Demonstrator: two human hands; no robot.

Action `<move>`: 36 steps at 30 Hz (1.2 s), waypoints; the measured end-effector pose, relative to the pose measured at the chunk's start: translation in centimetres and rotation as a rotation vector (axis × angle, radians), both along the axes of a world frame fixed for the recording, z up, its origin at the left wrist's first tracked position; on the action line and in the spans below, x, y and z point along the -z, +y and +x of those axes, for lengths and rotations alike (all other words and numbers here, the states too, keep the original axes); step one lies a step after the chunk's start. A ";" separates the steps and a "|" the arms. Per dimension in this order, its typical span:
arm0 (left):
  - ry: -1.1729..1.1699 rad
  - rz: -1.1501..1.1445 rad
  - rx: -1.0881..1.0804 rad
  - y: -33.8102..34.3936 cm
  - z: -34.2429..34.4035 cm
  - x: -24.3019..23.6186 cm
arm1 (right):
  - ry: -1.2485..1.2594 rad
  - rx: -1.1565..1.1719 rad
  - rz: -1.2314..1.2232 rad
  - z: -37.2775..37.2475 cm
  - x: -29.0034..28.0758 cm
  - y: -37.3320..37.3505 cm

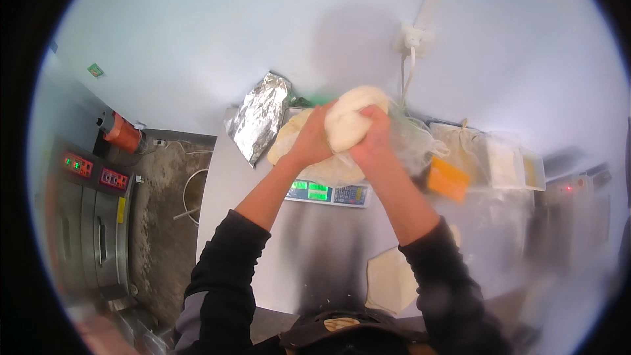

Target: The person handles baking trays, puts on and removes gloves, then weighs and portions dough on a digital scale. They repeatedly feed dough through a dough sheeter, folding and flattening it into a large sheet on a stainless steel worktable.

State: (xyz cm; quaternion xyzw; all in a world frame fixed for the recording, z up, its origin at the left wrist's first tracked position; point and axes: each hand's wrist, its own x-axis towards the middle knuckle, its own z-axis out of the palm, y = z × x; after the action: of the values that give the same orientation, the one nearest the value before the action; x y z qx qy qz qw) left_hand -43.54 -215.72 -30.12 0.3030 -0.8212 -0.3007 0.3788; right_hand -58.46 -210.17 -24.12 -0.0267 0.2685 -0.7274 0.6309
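Note:
A pale lump of dough [355,108] is held up between my two hands, above a digital scale [328,194] with a lit green display. My left hand [314,141] grips its left side, and my right hand [373,139] wraps round its right side with the thumb on top. Beneath, more dough [289,133] rests on the scale, partly hidden by my hands and wrists. A clear plastic bag [411,141] lies crumpled just right of my right hand. Behind my left hand is a sheet of silver foil [261,115].
On the table's right stand an orange packet [448,179] and pale trays [536,171]. A pale flat piece [391,279] lies by the near edge. The wall carries a socket [414,39] with a cord. To the left are a metal oven [92,223] and a round container [192,197].

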 end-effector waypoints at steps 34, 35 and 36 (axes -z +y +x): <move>0.003 0.687 -0.156 -6.0 11.5 4.4 | 2.266 -0.486 0.430 -7.9 16.1 30.8; 0.016 0.684 -0.143 -5.9 11.8 4.6 | 2.242 -0.443 0.386 -8.4 15.8 29.6; 0.025 0.696 -0.148 -5.9 12.1 4.9 | 2.251 -0.469 0.421 -8.7 15.6 28.5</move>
State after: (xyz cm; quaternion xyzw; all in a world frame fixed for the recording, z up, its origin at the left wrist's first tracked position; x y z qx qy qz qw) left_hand -31.46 -221.64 -35.03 0.4687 -0.6408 -0.5378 0.2836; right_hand -67.20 -181.70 -39.70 -0.6000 0.7798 -0.0999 0.1478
